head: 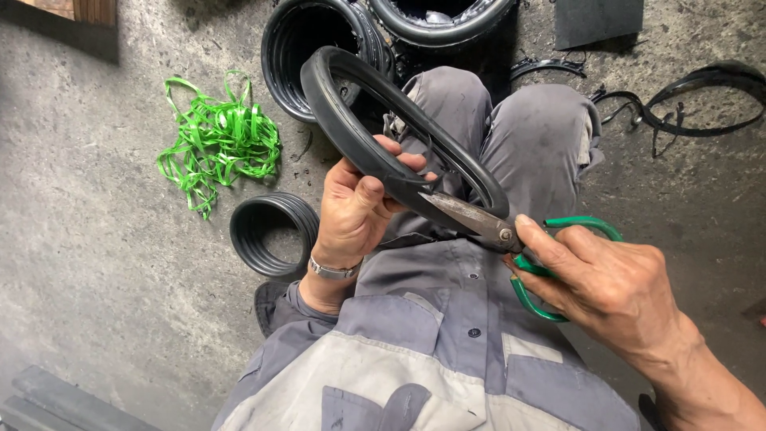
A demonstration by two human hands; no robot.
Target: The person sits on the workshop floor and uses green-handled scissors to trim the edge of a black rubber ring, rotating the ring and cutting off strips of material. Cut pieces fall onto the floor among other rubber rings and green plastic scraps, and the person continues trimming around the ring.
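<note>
The right hand [610,287], at four o'clock, is closed through the green loop handles of the scissors [511,239], blades against the black rubber ring [399,132]. The left hand [355,211] pinches that ring at centre; it is oval, smooth, glossy, tilting toward eleven o'clock. Green strapping [219,140] lies at ten.

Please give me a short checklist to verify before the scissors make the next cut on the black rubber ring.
1. Left hand grips the black rubber ring firmly: ok.
2. Right hand is through the green handles of the scissors: ok.
3. Blades meet the ring's edge: ok.
4. Left fingers clear of the blades: cannot tell, they are close.
5. Ring held above the lap, off the grey trousers: ok.
</note>
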